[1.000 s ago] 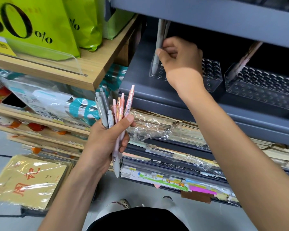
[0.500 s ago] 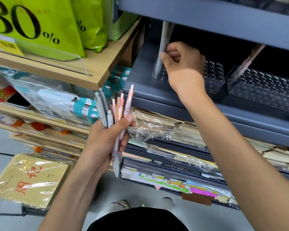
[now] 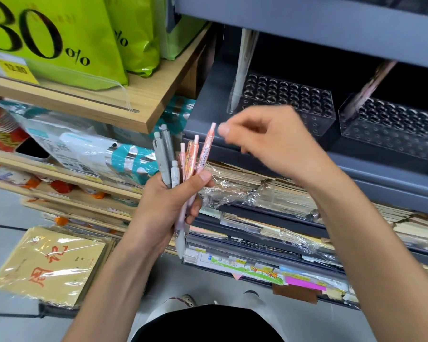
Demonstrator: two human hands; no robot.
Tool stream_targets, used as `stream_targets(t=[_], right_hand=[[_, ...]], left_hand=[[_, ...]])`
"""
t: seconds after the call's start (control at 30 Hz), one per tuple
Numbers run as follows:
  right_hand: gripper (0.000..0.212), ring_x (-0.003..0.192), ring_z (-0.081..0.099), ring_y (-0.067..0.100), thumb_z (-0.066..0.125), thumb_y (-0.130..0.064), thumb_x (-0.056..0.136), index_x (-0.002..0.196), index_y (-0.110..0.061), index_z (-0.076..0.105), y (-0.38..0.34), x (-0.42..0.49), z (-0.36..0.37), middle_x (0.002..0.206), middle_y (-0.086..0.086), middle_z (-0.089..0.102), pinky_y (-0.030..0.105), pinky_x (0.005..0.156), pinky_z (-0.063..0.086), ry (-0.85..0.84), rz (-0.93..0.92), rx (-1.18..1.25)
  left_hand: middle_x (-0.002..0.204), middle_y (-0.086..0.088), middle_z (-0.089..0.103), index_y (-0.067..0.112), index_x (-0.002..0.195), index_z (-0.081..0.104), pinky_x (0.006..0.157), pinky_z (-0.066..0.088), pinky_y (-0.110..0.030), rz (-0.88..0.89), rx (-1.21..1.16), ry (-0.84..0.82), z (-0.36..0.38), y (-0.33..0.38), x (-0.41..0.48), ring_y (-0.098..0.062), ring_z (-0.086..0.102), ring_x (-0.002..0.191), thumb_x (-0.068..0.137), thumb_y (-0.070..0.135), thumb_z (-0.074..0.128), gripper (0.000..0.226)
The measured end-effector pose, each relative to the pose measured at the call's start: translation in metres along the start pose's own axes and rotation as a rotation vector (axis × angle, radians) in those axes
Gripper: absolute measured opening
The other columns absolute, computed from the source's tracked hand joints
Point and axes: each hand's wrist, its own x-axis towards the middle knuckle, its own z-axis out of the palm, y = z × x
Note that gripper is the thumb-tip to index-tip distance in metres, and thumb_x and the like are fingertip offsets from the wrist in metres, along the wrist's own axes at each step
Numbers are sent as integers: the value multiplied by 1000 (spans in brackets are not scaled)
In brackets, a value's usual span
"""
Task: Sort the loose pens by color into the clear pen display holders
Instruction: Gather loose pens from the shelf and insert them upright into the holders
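My left hand [image 3: 166,206] grips a bundle of pens held upright: grey pens [image 3: 162,159] on the left and pink-orange pens [image 3: 195,154] on the right. My right hand [image 3: 269,141] hovers, blurred, just right of the tallest pink pen's top, fingers loosely bent and holding nothing. Behind it on the grey shelf stands a clear holder [image 3: 294,99] with grey-white pens [image 3: 241,70] leaning in its left corner. A second clear holder [image 3: 393,127] to the right has a pink pen [image 3: 371,85] leaning in it.
The grey shelf above [image 3: 307,18] overhangs the holders closely. Green bags [image 3: 84,38] sit on a wooden shelf [image 3: 143,104] at left. Plastic-wrapped notebooks [image 3: 257,191] fill the racks below. Yellow wrapped packs [image 3: 47,262] lie at lower left.
My right hand let go of the grey-white pen in the left holder and pulled back down toward the pen bundle. The left hand kept its grip.
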Motion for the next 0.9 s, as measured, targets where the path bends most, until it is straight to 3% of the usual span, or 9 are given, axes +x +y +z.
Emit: stream_targets(t=[0.1,0.2,0.3,0.4,0.5,0.67,0.8,0.9], right_hand=[[14,63,57,-3,74,-30,83,88,-17,76,3,-10,1,77,-6,72,18,64,46,-172,16,72],[8,63,57,2,73,-18,84,89,-11,74,5,-15,-3,78,3,70,17,59,45,-139,60,233],[9,68,61,17,66,-11,89,93,-4,69,12,-23,-10,81,11,69,25,60,50,-69,142,461],[11,67,64,22,59,-10,93,96,0,62,18,-29,-21,84,20,70,26,59,53,83,189,689],[11,60,63,23,53,-10,95,96,1,56,26,-36,-39,85,25,71,25,53,52,278,160,758],[8,55,62,23,54,-2,90,94,-9,55,44,-49,-81,76,17,69,29,53,52,565,35,714],[10,55,63,18,59,1,90,93,-8,57,58,-53,-112,67,1,69,30,58,53,759,-47,659],[7,57,63,20,59,3,89,91,-4,58,68,-52,-132,68,0,68,33,62,54,881,-79,603]], left_hand=[[60,-14,59,14,72,73,34,35,-20,3,35,-33,6,-3,1,-14,45,38,73,33,78,20],[78,-13,70,20,71,73,36,38,-22,-5,8,-90,14,-5,4,-14,50,41,78,35,77,17],[79,-7,72,21,72,72,38,41,-22,-9,-15,-119,20,-7,6,-15,51,42,75,43,74,23],[77,-8,70,19,74,73,36,37,-21,3,-9,-102,28,-11,9,-13,44,38,77,37,74,18],[65,-6,61,14,69,64,35,35,-20,-11,-10,-117,37,-16,12,-12,40,37,80,32,71,23],[50,4,39,17,63,45,37,32,-19,-40,-33,-158,57,-16,15,-10,35,37,84,36,67,36],[52,2,37,18,64,43,38,30,-21,-46,-22,-167,72,-17,19,-12,35,38,87,41,69,41],[54,-1,35,23,60,46,37,28,-20,-52,-60,-186,82,-17,22,-14,34,37,84,37,70,36]])
